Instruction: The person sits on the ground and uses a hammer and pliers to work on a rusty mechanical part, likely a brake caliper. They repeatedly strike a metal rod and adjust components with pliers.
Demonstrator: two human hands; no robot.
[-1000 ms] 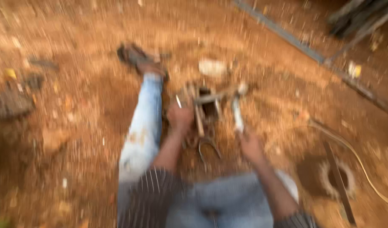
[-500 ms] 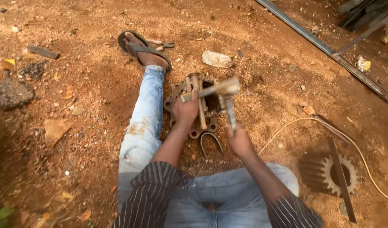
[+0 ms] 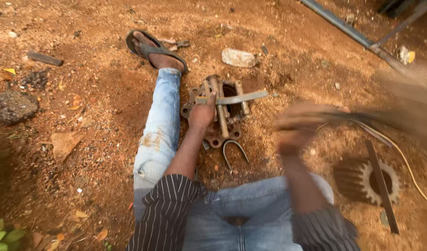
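I sit on red dirt with my left leg stretched out in jeans and a sandal. My left hand grips a flat metal bar laid across a rusty flanged metal part with rods standing in it. My right hand is raised to the right of that part and heavily blurred. It is closed on a handle, and a blurred streak, the hammer, runs off to the right. A bent U-shaped metal piece lies just in front of the part.
A rusty toothed gear with a flat bar across it lies at right, beside a thin yellowish cable. A pale stone sits behind the part. A metal pipe runs across the top right. Rocks lie at left.
My right hand has swung the hammer away from the part, up and to the right, and is now blurred. My left hand still holds the flat bar on the part.
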